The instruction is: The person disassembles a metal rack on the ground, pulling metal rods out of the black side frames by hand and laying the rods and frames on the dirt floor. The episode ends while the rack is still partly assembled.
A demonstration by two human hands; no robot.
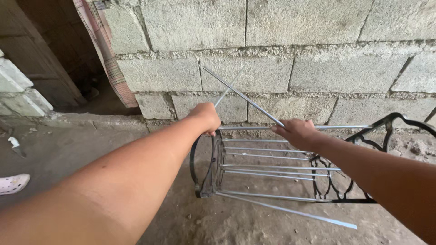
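A black metal rack frame (208,174) with ornate end panels lies on its side on the dirt floor, several silver rods spanning between its ends. My left hand (205,117) is closed on a thin silver rod (227,88) that rises up and right from the fist, just above the rack's left end. My right hand (297,132) grips another long silver rod (240,96) that slants up to the left, and rests by the rack's top rail. The two held rods cross in front of the block wall.
A grey concrete block wall (272,54) stands right behind the rack. A loose flat metal strip (295,212) sticks out at the rack's lower front. A doorway with a checked cloth (106,54) opens at left. A white clog (13,183) lies at the far left.
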